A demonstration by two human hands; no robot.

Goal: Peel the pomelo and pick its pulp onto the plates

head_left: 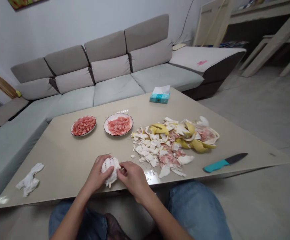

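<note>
My left hand (98,174) is wrapped round a white, pith-covered piece of pomelo (110,169) at the near edge of the beige table (67,156). My right hand (133,176) pinches the fruit's right side, fingers closed on its white skin. Just right of my hands lies a big heap of white pith and yellow peel scraps (171,141). Two white plates of pink fruit flesh (83,125) (118,124) stand further back on the table.
A knife with a teal handle and black blade (224,162) lies at the right near edge. A crumpled tissue (30,180) lies at the left. A teal tissue box (160,95) sits at the far edge. A grey sofa (105,73) runs behind.
</note>
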